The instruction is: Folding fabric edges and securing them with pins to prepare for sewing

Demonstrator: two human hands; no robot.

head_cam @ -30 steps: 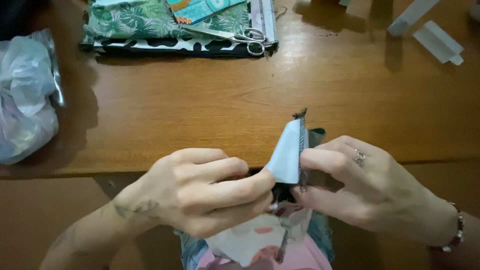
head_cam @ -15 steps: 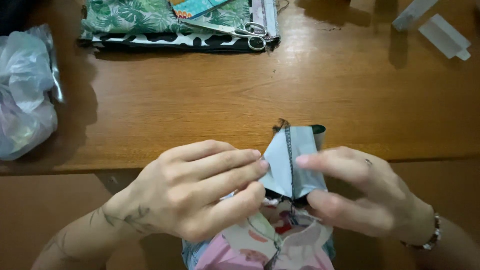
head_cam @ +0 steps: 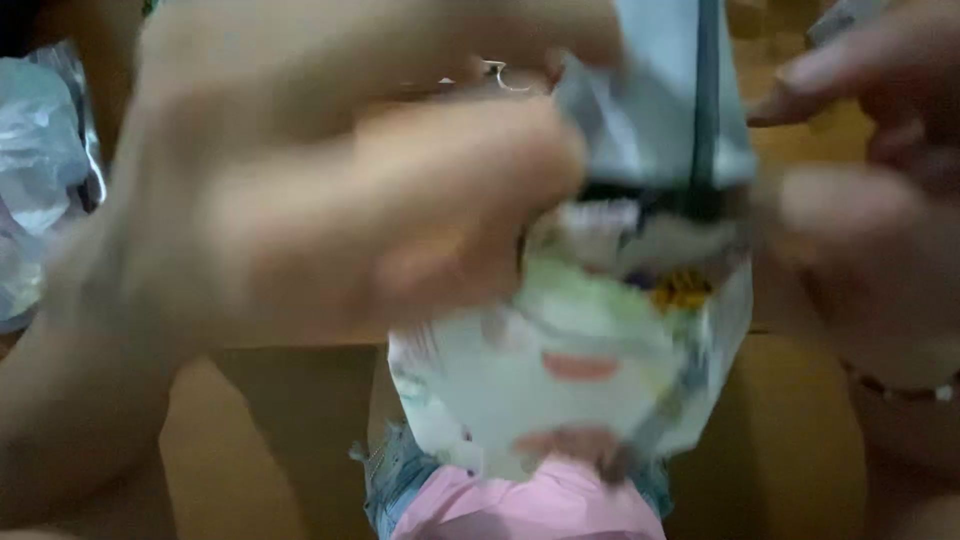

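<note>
My left hand (head_cam: 340, 190) and my right hand (head_cam: 870, 210) are raised very close to the camera and are blurred. Between them they hold a small fabric pouch (head_cam: 600, 370), white with printed patches and a pale blue-grey top part (head_cam: 650, 110) with a dark seam or zip line. The left fingers pinch the pouch's left upper side and the right fingers grip its right side. A bracelet (head_cam: 900, 390) shows on my right wrist. Pink cloth (head_cam: 530, 505) lies below on my lap.
A wooden table (head_cam: 280, 400) lies behind the hands, mostly hidden by them. A crumpled clear plastic bag (head_cam: 40, 170) sits at the table's left edge.
Both hands and the pouch have come up much nearer the camera and fill the view. The patterned fabric, scissors and white pieces at the table's back are hidden.
</note>
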